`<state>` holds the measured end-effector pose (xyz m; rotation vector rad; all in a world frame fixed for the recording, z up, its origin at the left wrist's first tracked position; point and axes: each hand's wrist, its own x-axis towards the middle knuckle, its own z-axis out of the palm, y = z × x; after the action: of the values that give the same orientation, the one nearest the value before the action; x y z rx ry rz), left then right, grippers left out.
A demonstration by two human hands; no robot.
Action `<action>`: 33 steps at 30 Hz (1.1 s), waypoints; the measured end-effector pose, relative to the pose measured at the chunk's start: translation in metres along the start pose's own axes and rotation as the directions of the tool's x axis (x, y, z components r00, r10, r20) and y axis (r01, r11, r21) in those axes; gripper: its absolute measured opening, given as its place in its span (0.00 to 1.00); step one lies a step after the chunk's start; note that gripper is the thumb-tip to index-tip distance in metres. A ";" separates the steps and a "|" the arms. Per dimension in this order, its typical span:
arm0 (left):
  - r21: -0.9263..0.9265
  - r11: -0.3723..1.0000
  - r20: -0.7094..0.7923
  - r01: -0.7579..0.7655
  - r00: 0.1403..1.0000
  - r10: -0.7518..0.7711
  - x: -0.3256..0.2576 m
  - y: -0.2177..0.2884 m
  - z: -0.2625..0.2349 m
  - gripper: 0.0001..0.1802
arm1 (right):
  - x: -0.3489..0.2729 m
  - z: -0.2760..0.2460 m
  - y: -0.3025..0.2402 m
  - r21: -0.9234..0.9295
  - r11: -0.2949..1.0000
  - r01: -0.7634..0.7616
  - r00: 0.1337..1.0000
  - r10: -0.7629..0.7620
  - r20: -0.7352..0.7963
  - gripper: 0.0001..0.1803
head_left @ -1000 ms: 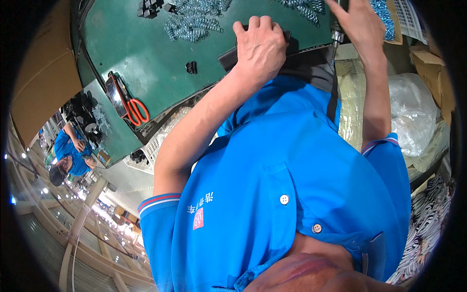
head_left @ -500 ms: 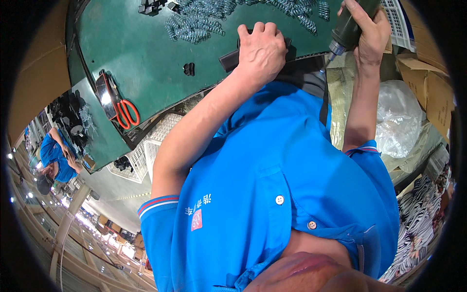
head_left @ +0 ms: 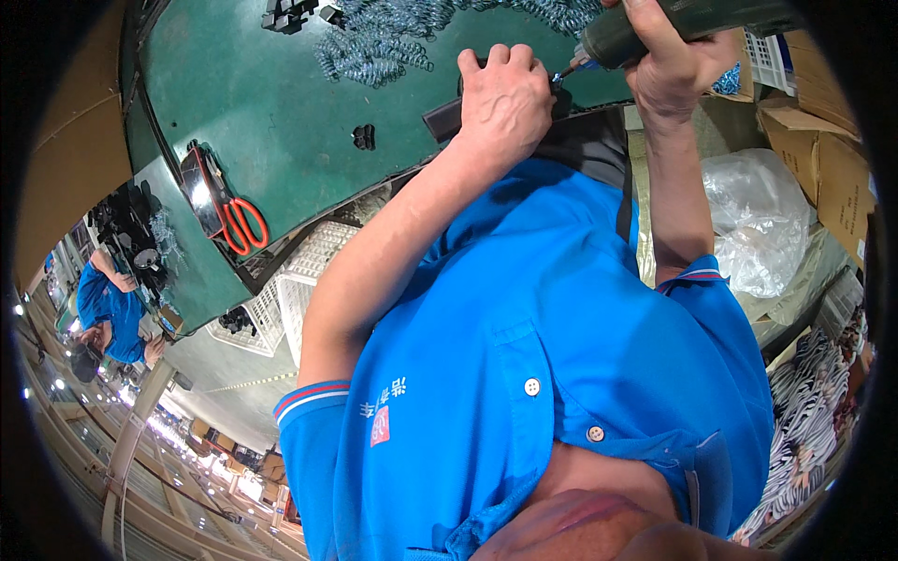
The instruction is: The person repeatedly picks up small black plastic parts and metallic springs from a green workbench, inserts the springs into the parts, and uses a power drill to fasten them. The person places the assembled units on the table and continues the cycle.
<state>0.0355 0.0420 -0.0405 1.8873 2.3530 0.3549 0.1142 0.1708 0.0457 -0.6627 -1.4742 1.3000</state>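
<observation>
Left hand [head_left: 505, 103]: clamped over black part [head_left: 447, 120] at green bench [head_left: 271, 112] edge, part mostly hidden. Right hand [head_left: 669, 61]: closed round dark power driver [head_left: 692, 21], cut off at frame top.

i wear a blue short-sleeved polo shirt [head_left: 561, 374]: white buttons, red-and-white striped cuffs, small red chest emblem [head_left: 379, 432] at 7 o'clock.

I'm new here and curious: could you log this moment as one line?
left hand: pressing black part on green bench | right hand: gripping power screwdriver, tip at part | springs behind
</observation>
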 end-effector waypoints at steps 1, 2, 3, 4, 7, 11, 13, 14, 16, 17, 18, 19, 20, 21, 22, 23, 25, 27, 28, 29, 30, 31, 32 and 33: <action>0.005 1.000 -0.001 0.008 1.000 -0.008 -0.001 0.000 0.000 0.15 | -0.001 0.000 0.000 -0.035 0.999 0.004 1.000 -0.003 0.019 0.08; 0.011 1.000 0.002 0.013 1.000 -0.013 -0.002 0.000 0.000 0.15 | -0.002 0.000 0.001 -0.069 0.998 0.009 0.999 -0.006 0.038 0.07; 0.009 1.000 0.008 0.009 1.000 -0.009 -0.001 0.000 -0.001 0.15 | -0.002 0.001 0.002 -0.070 0.997 0.022 0.999 -0.019 0.034 0.07; 0.008 1.000 0.013 0.005 1.000 -0.005 0.000 0.000 -0.001 0.15 | -0.003 0.002 0.003 -0.072 0.997 0.035 0.999 -0.033 0.030 0.06; 0.009 1.000 -0.001 -0.006 1.000 0.006 0.001 0.000 0.001 0.15 | -0.006 0.002 0.011 -0.055 0.996 0.076 0.997 -0.074 0.038 0.05; 0.019 1.000 0.015 0.003 1.000 -0.004 -0.001 0.000 -0.001 0.16 | -0.003 -0.005 0.015 -0.317 0.796 0.516 0.850 -0.431 0.301 0.11; 0.016 1.000 0.015 0.004 1.000 -0.004 0.001 0.000 0.000 0.16 | -0.006 -0.010 0.027 -0.140 0.893 0.427 0.890 -0.389 0.238 0.21; 0.009 1.000 0.019 0.008 1.000 -0.008 0.000 0.000 0.000 0.16 | -0.013 -0.010 0.033 0.188 0.980 0.060 0.992 -0.080 0.099 0.24; -0.007 1.000 0.024 0.012 1.000 -0.012 0.000 0.000 -0.001 0.16 | -0.026 -0.011 0.047 0.605 0.684 -0.407 0.898 0.419 0.130 0.26; -0.023 1.000 0.011 0.003 1.000 -0.003 0.000 0.000 -0.001 0.14 | -0.033 -0.013 0.054 0.683 0.524 -0.509 0.812 0.556 0.178 0.26; -0.037 0.999 -0.004 -0.006 1.000 0.006 0.000 -0.001 0.001 0.12 | -0.036 -0.012 0.059 0.589 0.609 -0.531 0.820 0.543 0.179 0.24; -0.051 0.999 -0.020 -0.018 1.000 0.017 0.000 -0.002 0.001 0.11 | -0.037 -0.013 0.062 0.487 0.685 -0.542 0.830 0.529 0.179 0.23; -0.041 0.999 -0.020 -0.017 1.000 0.016 -0.001 -0.002 0.001 0.11 | -0.035 -0.015 0.064 0.394 0.815 -0.425 0.904 0.357 0.236 0.23; -0.037 0.999 -0.030 -0.025 0.999 0.024 0.001 -0.001 -0.001 0.11 | -0.027 -0.012 0.057 0.300 0.917 -0.264 0.938 0.171 0.303 0.24; -0.033 0.999 -0.039 -0.035 0.999 0.034 0.002 0.000 -0.002 0.11 | -0.021 -0.008 0.048 0.211 0.974 -0.077 0.924 -0.010 0.382 0.25; -0.045 0.999 -0.023 -0.021 1.000 0.020 -0.001 0.000 -0.003 0.12 | -0.019 -0.008 0.046 0.228 0.970 -0.085 0.907 -0.020 0.421 0.29; -0.057 0.998 -0.007 -0.004 1.000 0.003 -0.005 -0.002 -0.004 0.14 | -0.018 -0.006 0.041 0.330 0.894 -0.303 0.858 0.105 0.503 0.37; -0.065 0.998 -0.010 0.001 1.000 -0.001 -0.004 -0.001 -0.005 0.16 | -0.004 -0.009 0.025 0.276 0.915 -0.293 0.823 0.094 0.560 0.42; -0.043 0.999 0.020 0.011 1.000 -0.010 -0.003 0.002 -0.007 0.17 | 0.002 -0.014 0.016 0.356 0.894 -0.272 0.864 0.063 0.500 0.42; -0.043 0.999 0.068 0.022 0.997 -0.019 0.000 0.002 -0.008 0.21 | 0.009 -0.021 0.005 0.433 0.867 -0.246 0.899 0.037 0.437 0.41; -0.043 0.999 0.055 0.022 0.998 -0.019 0.000 0.002 -0.007 0.21 | 0.015 -0.024 -0.008 0.416 0.889 -0.193 0.947 0.058 0.316 0.37; -0.034 0.999 0.035 0.015 0.999 -0.014 0.002 0.000 -0.007 0.22 | 0.023 -0.036 -0.016 0.246 0.930 -0.273 0.947 0.215 0.237 0.34; -0.043 0.999 0.048 0.024 0.999 -0.022 -0.001 0.001 -0.009 0.22 | 0.031 -0.052 -0.008 -0.055 0.941 -0.334 0.914 0.338 0.226 0.35; -0.043 0.999 0.048 0.026 0.999 -0.024 0.001 0.000 -0.008 0.22 | 0.038 -0.065 0.007 -0.343 0.868 -0.358 0.884 0.433 0.174 0.35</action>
<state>0.0336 0.0416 -0.0327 1.8246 2.3169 0.3526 0.1604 0.2310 0.0447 -1.0864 -1.8284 1.5262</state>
